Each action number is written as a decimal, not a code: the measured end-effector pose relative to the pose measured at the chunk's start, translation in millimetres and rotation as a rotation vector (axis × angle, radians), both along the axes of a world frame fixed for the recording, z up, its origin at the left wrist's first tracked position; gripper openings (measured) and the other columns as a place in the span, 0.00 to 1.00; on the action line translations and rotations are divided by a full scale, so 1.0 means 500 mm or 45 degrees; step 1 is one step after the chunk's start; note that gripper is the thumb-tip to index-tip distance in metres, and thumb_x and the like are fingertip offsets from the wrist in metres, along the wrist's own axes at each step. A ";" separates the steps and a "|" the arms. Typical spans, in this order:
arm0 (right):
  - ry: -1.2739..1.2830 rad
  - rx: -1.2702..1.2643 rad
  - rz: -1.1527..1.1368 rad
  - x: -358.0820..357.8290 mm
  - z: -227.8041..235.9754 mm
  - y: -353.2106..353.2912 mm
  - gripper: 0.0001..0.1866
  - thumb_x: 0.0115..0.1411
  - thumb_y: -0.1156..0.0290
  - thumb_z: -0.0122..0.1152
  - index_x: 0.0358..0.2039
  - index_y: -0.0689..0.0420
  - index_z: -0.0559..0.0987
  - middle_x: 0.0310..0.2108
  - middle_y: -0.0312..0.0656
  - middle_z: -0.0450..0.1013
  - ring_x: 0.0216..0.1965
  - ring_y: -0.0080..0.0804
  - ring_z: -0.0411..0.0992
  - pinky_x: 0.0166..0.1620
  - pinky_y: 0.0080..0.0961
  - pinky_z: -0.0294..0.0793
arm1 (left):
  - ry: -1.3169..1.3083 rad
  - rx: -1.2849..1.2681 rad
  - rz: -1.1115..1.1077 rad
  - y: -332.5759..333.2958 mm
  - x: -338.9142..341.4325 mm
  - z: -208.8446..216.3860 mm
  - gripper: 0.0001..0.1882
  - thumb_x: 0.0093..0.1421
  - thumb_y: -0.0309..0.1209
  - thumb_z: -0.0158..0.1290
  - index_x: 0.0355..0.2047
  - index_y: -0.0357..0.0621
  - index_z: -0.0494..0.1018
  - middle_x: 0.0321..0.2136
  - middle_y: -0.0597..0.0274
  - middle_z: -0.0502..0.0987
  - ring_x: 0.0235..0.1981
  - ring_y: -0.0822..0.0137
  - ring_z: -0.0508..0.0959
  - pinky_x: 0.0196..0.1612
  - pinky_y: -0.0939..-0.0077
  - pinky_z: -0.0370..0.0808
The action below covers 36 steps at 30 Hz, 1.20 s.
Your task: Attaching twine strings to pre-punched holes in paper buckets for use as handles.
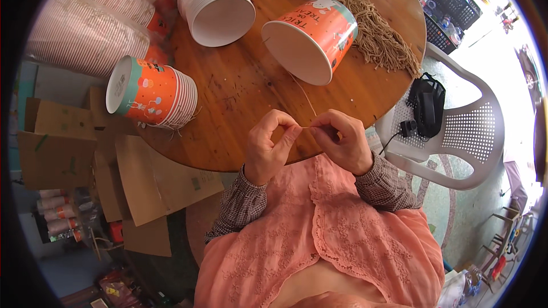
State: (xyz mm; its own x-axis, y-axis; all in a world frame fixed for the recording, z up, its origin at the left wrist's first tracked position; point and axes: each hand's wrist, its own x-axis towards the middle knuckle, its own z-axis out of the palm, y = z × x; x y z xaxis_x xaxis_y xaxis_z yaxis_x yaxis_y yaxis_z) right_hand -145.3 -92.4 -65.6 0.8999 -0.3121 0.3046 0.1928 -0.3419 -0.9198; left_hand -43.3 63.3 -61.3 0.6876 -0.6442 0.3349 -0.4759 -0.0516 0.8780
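Two bare hands meet at the table's [228, 94] near edge, wrists turned inward, fingers curled. The left hand [271, 144] pinches a thin cord [304, 97] between thumb and forefinger; the right hand [341, 140] grips it likewise, fingertips nearly touching the left's. From there the cord runs up to an orange paper bucket [338, 33] lying on its side toward the table's far right edge, mouth facing the person. Bold lettering is printed across its orange wall, beside cartoon figures. By the left edge, a nested bucket stack [153, 92] bears similar figures and a grey base mark, too small to read.
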 end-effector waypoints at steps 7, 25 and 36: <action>-0.061 -0.012 -0.021 -0.002 -0.009 -0.002 0.05 0.55 0.78 0.65 0.32 0.62 0.78 0.24 0.35 0.71 0.20 0.15 0.63 0.23 0.16 0.62 | 0.053 -0.020 -0.020 -0.002 -0.002 0.001 0.05 0.58 0.24 0.59 0.31 0.38 0.73 0.27 0.60 0.75 0.30 0.67 0.77 0.35 0.77 0.73; -0.361 0.332 0.152 0.043 0.136 -0.030 0.03 0.61 0.80 0.58 0.36 0.64 0.75 0.26 0.32 0.72 0.25 0.13 0.67 0.28 0.11 0.65 | 0.387 -0.381 0.006 -0.173 0.074 -0.158 0.33 0.58 0.30 0.59 0.61 0.36 0.58 0.55 0.46 0.67 0.50 0.49 0.73 0.52 0.65 0.72; -0.272 0.260 0.397 0.046 0.104 0.044 0.04 0.58 0.79 0.62 0.34 0.62 0.77 0.26 0.36 0.75 0.27 0.18 0.75 0.29 0.17 0.71 | 0.067 -0.283 0.370 -0.341 0.145 -0.102 0.25 0.57 0.41 0.60 0.46 0.34 0.69 0.36 0.46 0.77 0.38 0.52 0.79 0.46 0.60 0.72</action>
State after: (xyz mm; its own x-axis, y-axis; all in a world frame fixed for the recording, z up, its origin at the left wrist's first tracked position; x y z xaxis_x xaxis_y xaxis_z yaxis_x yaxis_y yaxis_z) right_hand -122.5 -70.2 -13.5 0.8841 -0.1085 0.4546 0.4516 -0.0522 -0.8907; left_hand 29.0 -107.3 -112.1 0.8513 -0.3348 0.4039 -0.4231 0.0171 0.9059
